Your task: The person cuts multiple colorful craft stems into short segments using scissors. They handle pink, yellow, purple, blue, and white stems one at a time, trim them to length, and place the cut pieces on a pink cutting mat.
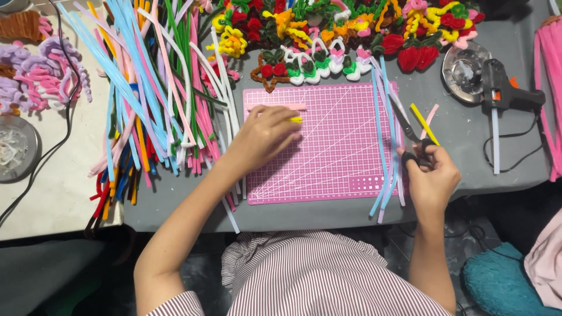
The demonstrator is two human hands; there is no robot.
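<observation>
My left hand (264, 136) pins a yellow stem piece (296, 119) on the pink cutting mat (339, 169) for steadiness; my right hand (430, 172), fingers closed, grips scissors (410, 137).

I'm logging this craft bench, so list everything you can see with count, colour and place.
cutting mat: one, pink, table centre
pink stem: one, pink, top left of mat
yellow piece: one, yellow, at left hand's fingertips
loose stems pile: many, mixed colours, left of mat
pale stems: several, blue and lilac, mat's right edge
scissors: one, dark, in right hand
short stems: two, yellow and pink, right of scissors
finished ornaments: many, red, yellow, green, white, above mat
glue gun: one, black, far right
metal dish: one, silver, beside glue gun
left hand: on mat
right hand: holding scissors
</observation>
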